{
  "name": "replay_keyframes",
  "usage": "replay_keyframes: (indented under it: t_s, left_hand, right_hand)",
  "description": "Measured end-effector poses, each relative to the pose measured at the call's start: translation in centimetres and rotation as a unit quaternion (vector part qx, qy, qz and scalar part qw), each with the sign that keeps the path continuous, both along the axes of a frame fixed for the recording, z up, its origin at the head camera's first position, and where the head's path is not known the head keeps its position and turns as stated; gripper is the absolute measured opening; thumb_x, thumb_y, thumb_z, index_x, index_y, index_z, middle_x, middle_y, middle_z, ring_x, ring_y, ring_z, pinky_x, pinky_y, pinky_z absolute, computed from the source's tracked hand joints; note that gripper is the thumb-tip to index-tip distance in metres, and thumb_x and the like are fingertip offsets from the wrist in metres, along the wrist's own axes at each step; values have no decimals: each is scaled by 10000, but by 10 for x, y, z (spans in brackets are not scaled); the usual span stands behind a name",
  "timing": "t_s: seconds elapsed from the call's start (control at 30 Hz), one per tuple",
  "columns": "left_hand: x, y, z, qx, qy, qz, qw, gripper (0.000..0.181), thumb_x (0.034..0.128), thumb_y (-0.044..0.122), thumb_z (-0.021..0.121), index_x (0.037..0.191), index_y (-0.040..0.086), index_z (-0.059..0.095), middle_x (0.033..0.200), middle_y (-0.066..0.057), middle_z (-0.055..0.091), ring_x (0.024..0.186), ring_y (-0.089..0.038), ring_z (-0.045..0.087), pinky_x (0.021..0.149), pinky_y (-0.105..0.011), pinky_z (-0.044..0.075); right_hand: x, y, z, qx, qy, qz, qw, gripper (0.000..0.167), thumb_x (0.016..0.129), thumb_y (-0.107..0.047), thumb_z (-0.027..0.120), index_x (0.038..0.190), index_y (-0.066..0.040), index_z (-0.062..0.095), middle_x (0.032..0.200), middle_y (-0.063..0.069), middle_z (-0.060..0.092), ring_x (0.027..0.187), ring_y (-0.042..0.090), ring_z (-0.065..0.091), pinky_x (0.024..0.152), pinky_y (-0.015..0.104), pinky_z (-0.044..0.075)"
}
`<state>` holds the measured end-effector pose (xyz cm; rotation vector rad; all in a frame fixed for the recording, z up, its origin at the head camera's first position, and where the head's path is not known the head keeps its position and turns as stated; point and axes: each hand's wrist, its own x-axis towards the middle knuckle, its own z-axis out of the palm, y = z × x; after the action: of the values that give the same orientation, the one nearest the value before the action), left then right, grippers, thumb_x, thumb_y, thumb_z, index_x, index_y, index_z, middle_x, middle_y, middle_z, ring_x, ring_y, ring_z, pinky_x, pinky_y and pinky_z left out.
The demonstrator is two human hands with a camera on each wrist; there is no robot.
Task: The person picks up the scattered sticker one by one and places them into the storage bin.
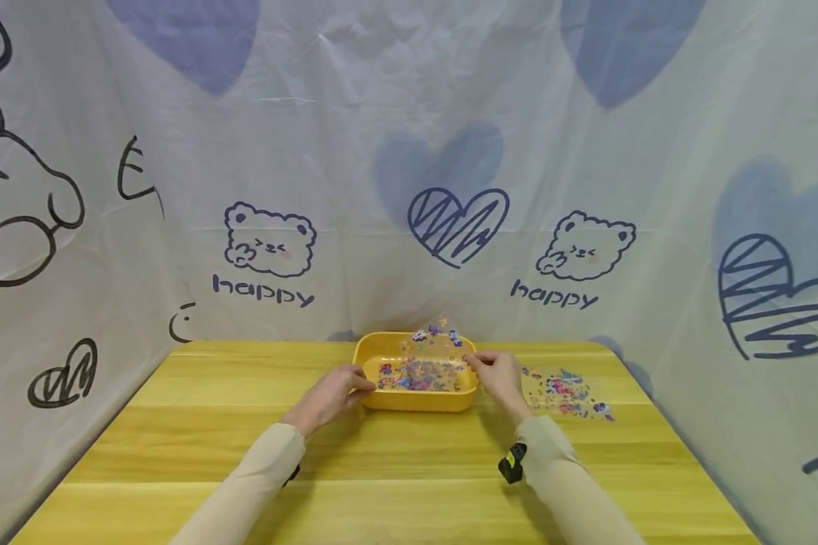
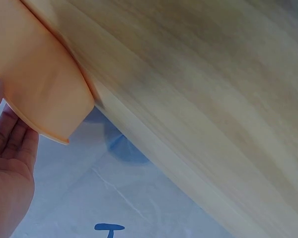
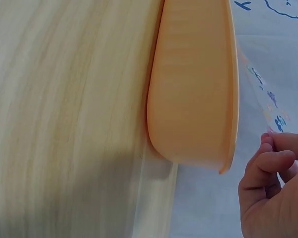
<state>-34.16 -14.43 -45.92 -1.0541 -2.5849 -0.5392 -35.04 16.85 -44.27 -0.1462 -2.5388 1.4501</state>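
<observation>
A yellow rectangular tray (image 1: 419, 401) holds clear sheets with small colourful prints (image 1: 409, 376). My left hand (image 1: 330, 395) grips the tray's left rim; in the left wrist view its fingers (image 2: 21, 130) lie against the rim of the orange-looking tray (image 2: 49, 79). My right hand (image 1: 501, 378) is at the tray's right end, pinching the edge of a clear printed sheet (image 1: 436, 337) that stands up above the tray. In the right wrist view, thumb and index finger of the right hand (image 3: 275, 183) pinch the sheet's corner (image 3: 279, 121) beside the tray (image 3: 193, 89).
Another clear sheet with colourful prints (image 1: 567, 393) lies on the wooden table (image 1: 395, 469), right of the tray. A white cloth with drawn hearts and bears (image 1: 354, 166) hangs behind the table and along both sides.
</observation>
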Motion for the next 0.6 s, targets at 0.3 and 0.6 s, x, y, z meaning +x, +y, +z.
replay_keyframes:
  t_s: [0.3, 0.6]
  left_hand:
    - [0, 0, -1, 99, -84, 9, 9999, 137, 887, 90, 711, 1002, 89, 786, 906, -17, 691, 825, -145, 614, 742, -287, 545]
    - [0, -1, -1, 66, -98, 44, 9999, 136, 881, 87, 715, 999, 82, 785, 915, -29, 701, 837, -158, 630, 754, -289, 556]
  right_hand:
    - [1, -4, 1, 396, 18, 176, 9991, 200, 892, -256, 725, 934, -72, 791, 868, 82, 756, 749, 211, 686, 575, 236, 503]
    - [5, -23, 8, 881, -27, 645, 9940, 176, 892, -200, 710, 859, -47, 791, 813, 109, 754, 758, 279, 712, 592, 270, 539]
